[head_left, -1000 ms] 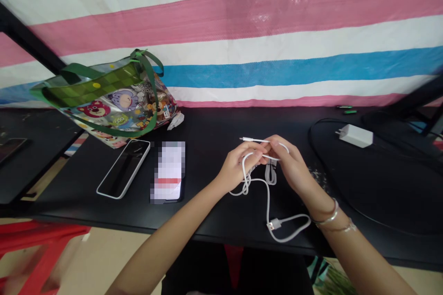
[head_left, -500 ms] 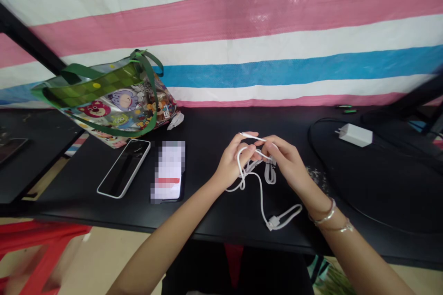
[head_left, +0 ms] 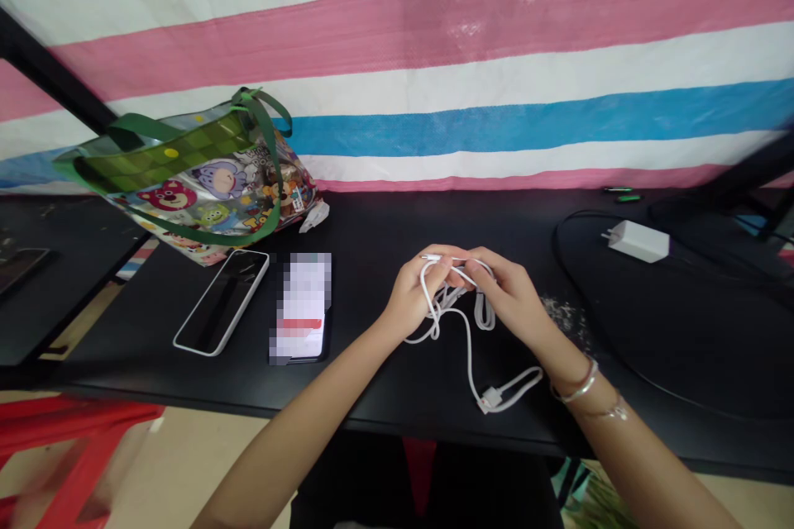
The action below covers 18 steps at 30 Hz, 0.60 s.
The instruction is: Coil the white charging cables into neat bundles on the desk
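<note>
A white charging cable (head_left: 470, 347) is bunched between both my hands over the black table (head_left: 372, 347). My left hand (head_left: 414, 293) is closed round several loops of it. My right hand (head_left: 509, 296) pinches the cable close to the left hand's fingertips. The small plug end (head_left: 432, 258) pokes out to the left above my left fingers. A loose length runs down to the USB plug (head_left: 490, 400), which lies on the table near the front edge.
A white-cased phone (head_left: 222, 300) and a second phone (head_left: 303, 307) lie left of my hands. Behind them stands a cartoon-print bag with green straps (head_left: 198, 178). A white charger block (head_left: 638, 241) and a black cord (head_left: 562, 248) lie at the right. A red stool (head_left: 68, 446) stands below left.
The cable's loose tail has been drawn in, so the USB plug slid a little toward my hands. My hands have closed together and the small plug end has dropped to my left fingertips.
</note>
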Available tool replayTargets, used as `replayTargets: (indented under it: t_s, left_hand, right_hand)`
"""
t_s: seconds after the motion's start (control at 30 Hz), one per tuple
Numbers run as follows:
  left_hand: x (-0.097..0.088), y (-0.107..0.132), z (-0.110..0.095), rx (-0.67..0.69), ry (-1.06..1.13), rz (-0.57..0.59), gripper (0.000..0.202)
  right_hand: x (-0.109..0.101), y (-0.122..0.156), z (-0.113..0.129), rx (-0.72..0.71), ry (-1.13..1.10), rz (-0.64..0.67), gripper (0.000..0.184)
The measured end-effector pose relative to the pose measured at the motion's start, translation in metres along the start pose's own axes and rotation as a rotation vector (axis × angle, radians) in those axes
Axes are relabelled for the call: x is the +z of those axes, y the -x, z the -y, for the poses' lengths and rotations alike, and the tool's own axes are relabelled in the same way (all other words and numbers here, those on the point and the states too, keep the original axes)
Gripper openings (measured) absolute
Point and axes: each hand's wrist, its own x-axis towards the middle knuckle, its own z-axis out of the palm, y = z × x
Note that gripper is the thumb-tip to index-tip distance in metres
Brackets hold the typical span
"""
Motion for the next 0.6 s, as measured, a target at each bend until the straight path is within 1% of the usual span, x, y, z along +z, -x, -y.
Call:
replayTargets:
  t_s: [0.13,0.2,0.27,0.33,0.4,0.5,0.6]
  left_hand:
    - [-0.0002,0.0007,0.0028,0.034,-0.059,-0.01,0.043]
    - [0.0,0.0012,0.0032,0.058,-0.086,-0.028,0.041]
    - [0.0002,0.0017,0.0027,0.085,-0.11,-0.06,0.038]
    - [-0.0002,0.0016,0.0015,0.113,-0.138,-0.101,0.035]
    - [-0.0011,0.0009,0.0004,0.135,-0.161,-0.144,0.035]
    - [-0.0024,-0.0008,-0.0003,0.14,-0.167,-0.185,0.037]
    - [-0.0027,-0.0019,0.0001,0.136,-0.159,-0.195,0.039]
  right_hand:
    - [-0.0005,0.0004,-0.0006,-0.058,0.098,-0.014,0.03]
    - [-0.0002,0.0009,-0.0013,-0.109,0.164,-0.068,0.021]
    - [0.0007,0.0016,-0.0019,-0.178,0.245,-0.152,0.016]
    - [0.0021,0.0024,-0.0019,-0.24,0.309,-0.225,0.016]
    - [0.0039,0.0032,-0.0013,-0.285,0.344,-0.257,0.017]
    - [0.0064,0.0045,0.0006,-0.33,0.365,-0.259,0.017]
    - [0.0069,0.006,0.004,-0.354,0.373,-0.266,0.018]
